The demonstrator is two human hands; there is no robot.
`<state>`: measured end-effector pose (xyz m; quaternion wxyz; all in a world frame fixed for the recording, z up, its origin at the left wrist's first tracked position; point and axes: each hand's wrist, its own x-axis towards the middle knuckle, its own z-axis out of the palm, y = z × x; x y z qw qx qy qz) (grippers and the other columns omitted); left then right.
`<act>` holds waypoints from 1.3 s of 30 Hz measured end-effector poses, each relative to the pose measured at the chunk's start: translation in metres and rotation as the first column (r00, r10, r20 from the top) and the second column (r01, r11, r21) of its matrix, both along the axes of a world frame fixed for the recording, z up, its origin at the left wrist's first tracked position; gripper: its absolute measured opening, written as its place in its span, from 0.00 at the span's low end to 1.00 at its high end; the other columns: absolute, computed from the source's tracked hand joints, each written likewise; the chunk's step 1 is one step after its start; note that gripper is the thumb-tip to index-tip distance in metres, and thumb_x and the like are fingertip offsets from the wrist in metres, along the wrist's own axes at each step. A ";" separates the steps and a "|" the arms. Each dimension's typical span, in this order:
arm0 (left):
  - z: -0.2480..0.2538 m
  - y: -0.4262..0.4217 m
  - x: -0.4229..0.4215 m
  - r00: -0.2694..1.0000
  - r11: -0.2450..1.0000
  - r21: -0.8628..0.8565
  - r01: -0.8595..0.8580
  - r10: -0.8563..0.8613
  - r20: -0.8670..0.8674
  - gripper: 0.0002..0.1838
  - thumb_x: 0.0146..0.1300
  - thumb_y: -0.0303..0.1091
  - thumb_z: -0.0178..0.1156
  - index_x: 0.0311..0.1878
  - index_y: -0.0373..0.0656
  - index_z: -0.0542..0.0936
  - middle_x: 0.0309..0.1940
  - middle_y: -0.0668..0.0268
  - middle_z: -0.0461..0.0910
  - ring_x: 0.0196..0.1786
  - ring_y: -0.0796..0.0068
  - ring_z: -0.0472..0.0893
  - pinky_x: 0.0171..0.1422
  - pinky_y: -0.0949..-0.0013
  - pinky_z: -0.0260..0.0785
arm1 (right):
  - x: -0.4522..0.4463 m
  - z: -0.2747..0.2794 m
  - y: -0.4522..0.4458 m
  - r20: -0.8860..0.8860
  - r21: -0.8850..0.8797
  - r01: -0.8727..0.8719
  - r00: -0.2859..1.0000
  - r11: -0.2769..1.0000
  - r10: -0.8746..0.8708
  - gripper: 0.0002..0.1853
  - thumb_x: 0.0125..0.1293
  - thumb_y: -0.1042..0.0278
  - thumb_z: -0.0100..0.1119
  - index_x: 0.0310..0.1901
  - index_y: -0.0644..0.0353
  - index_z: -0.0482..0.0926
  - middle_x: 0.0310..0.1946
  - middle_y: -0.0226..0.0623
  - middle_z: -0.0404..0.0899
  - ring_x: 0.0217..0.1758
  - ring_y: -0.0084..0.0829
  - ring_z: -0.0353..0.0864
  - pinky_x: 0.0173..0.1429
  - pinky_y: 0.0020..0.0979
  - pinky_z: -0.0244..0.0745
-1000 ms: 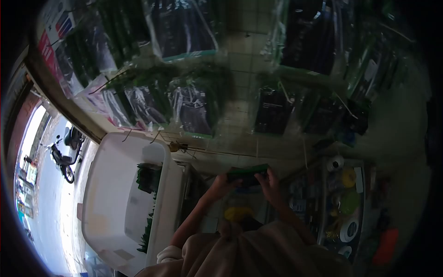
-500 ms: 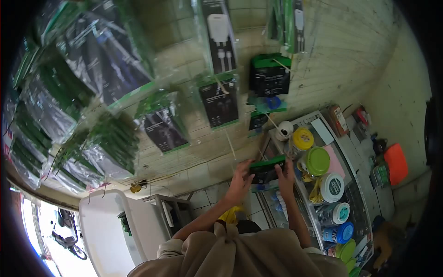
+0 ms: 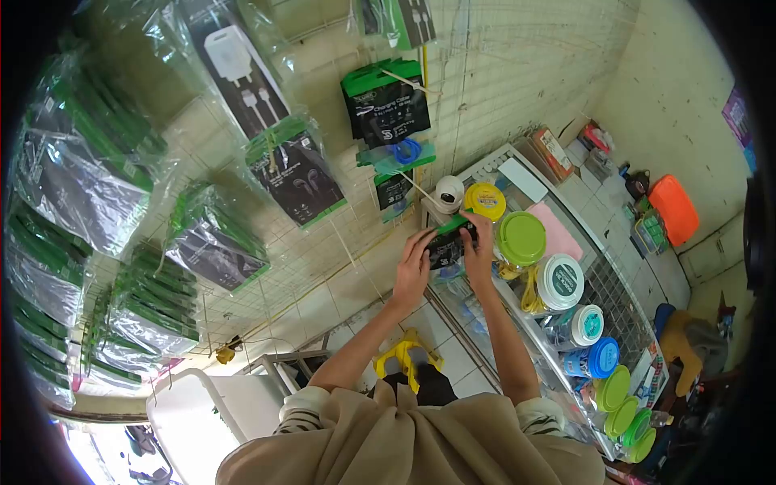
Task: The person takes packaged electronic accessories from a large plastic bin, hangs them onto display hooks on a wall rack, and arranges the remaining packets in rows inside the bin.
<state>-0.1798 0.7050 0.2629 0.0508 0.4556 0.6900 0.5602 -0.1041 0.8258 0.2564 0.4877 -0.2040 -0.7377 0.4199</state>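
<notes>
Between my two hands is a black and green cable packet [image 3: 447, 249], tilted, with its green top edge up. My left hand [image 3: 413, 271] grips its left side, fingers curled against it. Its right side is held by my right hand [image 3: 479, 249]. Whether it is one packet or a stack, I cannot tell. Just beyond my hands stand a white dome camera [image 3: 449, 194] and a jar with a yellow lid [image 3: 487, 200]. Above them a similar black and green charging cable packet [image 3: 386, 109] hangs on a wall hook.
Several lidded jars, one with a light green lid [image 3: 521, 238], line the glass display counter [image 3: 602, 279] at right. Packaged accessories such as an earphone pack [image 3: 297, 179] hang from the wall grid at left. A white plastic chair [image 3: 190, 416] stands lower left.
My view has turned to the right, so the wall packs sit further left. Both hands still hold the cable packet, which is now tilted more and nearer the dome camera.
</notes>
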 end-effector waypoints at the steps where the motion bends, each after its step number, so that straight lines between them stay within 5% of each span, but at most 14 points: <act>1: -0.003 0.004 -0.003 1.000 1.000 -0.001 0.006 -0.006 0.004 0.21 0.58 0.16 0.45 0.55 0.43 0.69 0.54 0.61 0.67 0.53 0.58 0.71 0.50 0.63 0.69 | -0.002 0.001 0.002 -0.005 0.066 0.022 1.000 0.998 -0.022 0.18 0.56 0.85 0.50 0.47 0.58 0.73 0.42 0.41 0.70 0.47 0.39 0.68 0.52 0.29 0.62; 17: 0.001 0.020 -0.020 0.998 0.999 -0.033 0.028 -0.029 -0.051 0.25 0.56 0.20 0.50 0.59 0.44 0.64 0.57 0.57 0.63 0.58 0.53 0.67 0.59 0.61 0.63 | -0.035 -0.025 0.026 -0.018 0.027 0.003 1.000 1.000 -0.002 0.20 0.58 0.84 0.47 0.52 0.57 0.71 0.45 0.44 0.68 0.49 0.41 0.67 0.56 0.33 0.61; 26: -0.019 0.030 -0.051 0.984 0.985 -0.110 -0.130 0.114 -0.138 0.33 0.52 0.21 0.56 0.63 0.44 0.58 0.61 0.56 0.54 0.63 0.56 0.60 0.65 0.62 0.56 | -0.083 -0.043 0.032 0.144 0.099 -0.152 0.980 0.983 0.137 0.32 0.53 0.83 0.54 0.61 0.51 0.63 0.54 0.48 0.59 0.53 0.45 0.65 0.59 0.36 0.60; 29: -0.025 0.041 -0.066 0.981 0.980 -0.055 -0.192 0.191 -0.016 0.39 0.48 0.20 0.58 0.64 0.45 0.56 0.63 0.53 0.47 0.64 0.50 0.56 0.66 0.58 0.53 | -0.109 -0.051 0.037 0.159 0.118 -0.211 0.968 0.970 0.192 0.33 0.54 0.79 0.56 0.63 0.52 0.59 0.58 0.51 0.55 0.58 0.47 0.62 0.62 0.37 0.57; 31: -0.032 0.048 -0.079 0.937 0.945 -0.094 -0.312 0.290 -0.196 0.42 0.45 0.20 0.60 0.65 0.46 0.54 0.63 0.50 0.42 0.65 0.47 0.52 0.67 0.55 0.50 | -0.127 -0.058 0.043 0.189 0.100 -0.263 0.952 0.960 0.241 0.36 0.53 0.78 0.58 0.64 0.53 0.56 0.60 0.52 0.51 0.60 0.49 0.60 0.62 0.39 0.56; 39: -0.056 0.049 -0.097 0.909 0.917 -0.061 -0.394 0.379 -0.174 0.42 0.46 0.21 0.60 0.66 0.48 0.53 0.64 0.48 0.41 0.66 0.45 0.49 0.68 0.54 0.49 | -0.150 -0.076 0.046 0.216 0.290 -0.224 0.963 0.931 0.164 0.38 0.49 0.78 0.61 0.64 0.55 0.56 0.63 0.60 0.49 0.64 0.57 0.51 0.65 0.47 0.50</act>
